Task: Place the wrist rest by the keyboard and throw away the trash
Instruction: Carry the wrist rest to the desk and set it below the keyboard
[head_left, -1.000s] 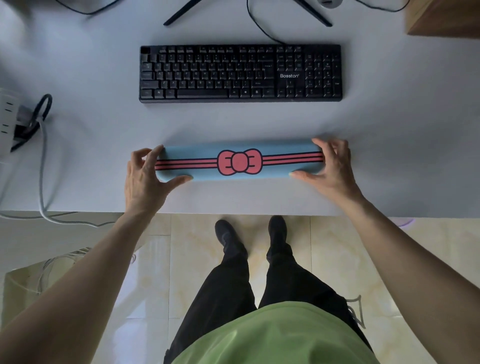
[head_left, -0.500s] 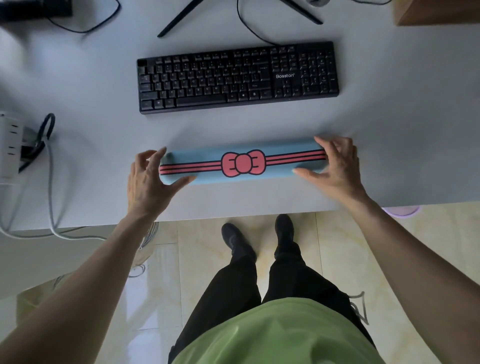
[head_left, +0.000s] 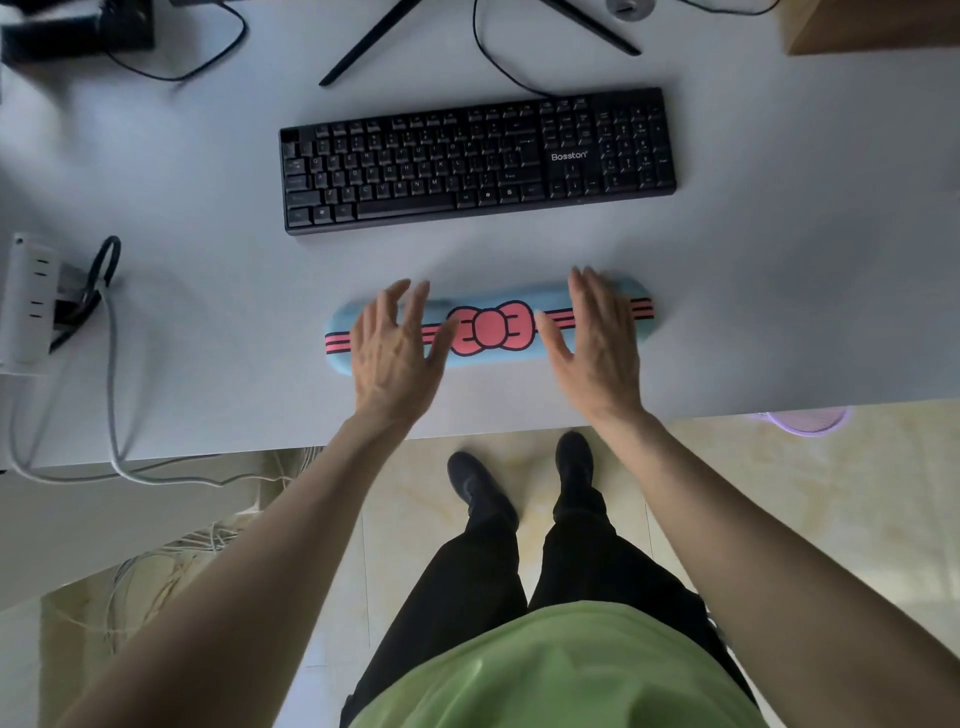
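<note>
Head view: both hands — left (head_left: 395, 358), right (head_left: 597, 348) — have shifted from the rest's (head_left: 491, 327) ends to its top, fingers spread flat. It lies near the keyboard (head_left: 478, 161), still apart — trash unseen.

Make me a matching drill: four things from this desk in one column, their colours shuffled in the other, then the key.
Things:
1. keyboard
2. wrist rest
3. bow
4. power strip

Colours:
A. pink
B. white
C. black
D. light blue

Pairs: 1-C, 2-D, 3-A, 4-B
</note>
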